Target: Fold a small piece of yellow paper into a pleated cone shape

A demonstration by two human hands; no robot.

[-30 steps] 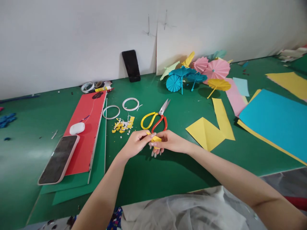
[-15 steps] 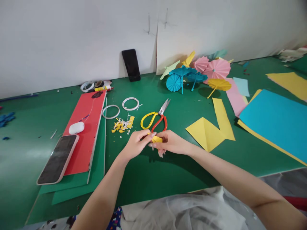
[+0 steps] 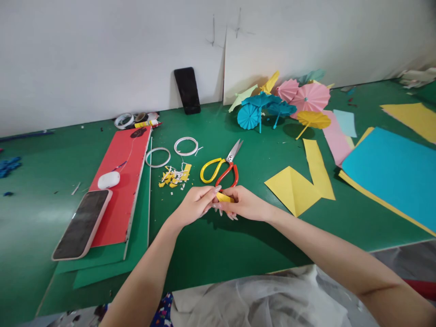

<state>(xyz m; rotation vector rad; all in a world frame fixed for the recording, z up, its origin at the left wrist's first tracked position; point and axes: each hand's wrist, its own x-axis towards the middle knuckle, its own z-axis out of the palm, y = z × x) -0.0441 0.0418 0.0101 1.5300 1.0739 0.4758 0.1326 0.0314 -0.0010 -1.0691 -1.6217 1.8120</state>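
Between my two hands is a small piece of folded yellow paper (image 3: pixel 225 198), mostly covered by the fingers. My left hand (image 3: pixel 197 202) pinches its left end between thumb and fingers. My right hand (image 3: pixel 245 203) grips the other end, its fingertips meeting those of the left. Just beyond the hands lie scissors (image 3: pixel 229 162) with one yellow and one red handle, blades apart and pointing away. Yellow paper scraps (image 3: pixel 173 177) are heaped left of the scissors. To the right rest a creased yellow paper square (image 3: pixel 292 190) and a yellow strip (image 3: pixel 316 168).
Two tape rolls (image 3: pixel 185 146) lie behind the scraps. A phone (image 3: pixel 82 225) and white earbud case (image 3: pixel 109 180) sit on a red board (image 3: pixel 117 204) at left. Another phone (image 3: pixel 187 91) leans on the wall. Paper umbrellas (image 3: pixel 310 96) stand at the back; blue paper sheets (image 3: pixel 391 168) lie right.
Both hands stay together on the yellow paper. The left fingers have closed further over its left end, and the visible part of the paper sits slightly further right.
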